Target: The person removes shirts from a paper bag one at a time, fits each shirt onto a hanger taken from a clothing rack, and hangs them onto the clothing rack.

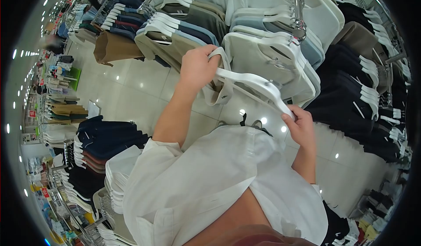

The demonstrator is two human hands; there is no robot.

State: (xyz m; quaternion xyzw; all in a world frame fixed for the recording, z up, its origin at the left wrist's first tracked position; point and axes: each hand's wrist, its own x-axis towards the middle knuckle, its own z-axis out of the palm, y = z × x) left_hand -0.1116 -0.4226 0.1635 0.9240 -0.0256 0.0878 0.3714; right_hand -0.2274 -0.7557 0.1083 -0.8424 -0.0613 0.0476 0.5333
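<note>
One pale top (225, 93) is pinched in the closed left grip (199, 68), with its cloth hung just below. One end of a white hanger (250, 79) is held by the closed right grip (300, 125); the other is seen beside the left grip. Farther out, clothes (258, 59) are hung on racks (299, 20).

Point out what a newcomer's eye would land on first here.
First comes the white hanger at the centre, spanning from the left hand, where a pale garment hangs, to the right hand. Next, the wearer's white shirt fills the lower middle. Then the dark garments racked at the right stand out against the glossy floor tiles.
</note>
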